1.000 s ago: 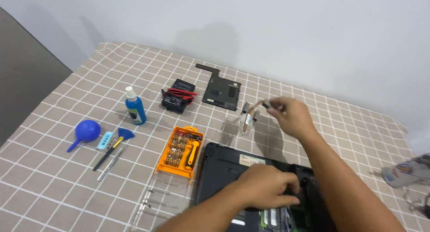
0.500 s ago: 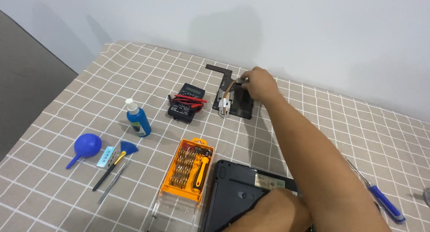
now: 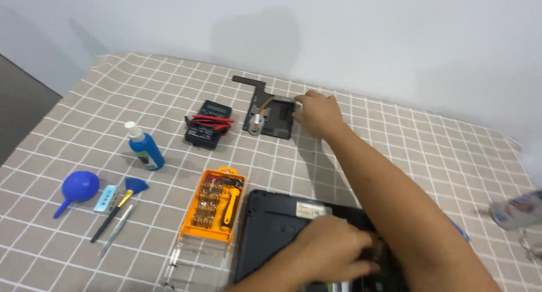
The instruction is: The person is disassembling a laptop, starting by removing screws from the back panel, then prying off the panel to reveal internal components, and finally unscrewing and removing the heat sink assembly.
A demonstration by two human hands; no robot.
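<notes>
My right hand point(image 3: 317, 113) reaches far across the checkered tablecloth to a black L-shaped cover panel point(image 3: 276, 123). A copper heat pipe with a small metal block point(image 3: 259, 121) lies on that panel, and my fingertips pinch its right end. My left hand point(image 3: 333, 251) rests on an opened black laptop base point(image 3: 271, 224) at the near edge. Its fingers bend down into the laptop's inside, and whether they grip anything is hidden.
A black multimeter with red leads point(image 3: 208, 123) lies left of the panel. Further left are a blue bottle point(image 3: 145, 149), a blue air blower point(image 3: 77, 187), a small brush point(image 3: 130, 189) and tweezers point(image 3: 117, 236). An orange screwdriver bit case point(image 3: 214, 204) sits beside the laptop.
My right hand carried the copper heat pipe away from the laptop to the far black panel and lowered it there. My left hand stayed on the laptop.
</notes>
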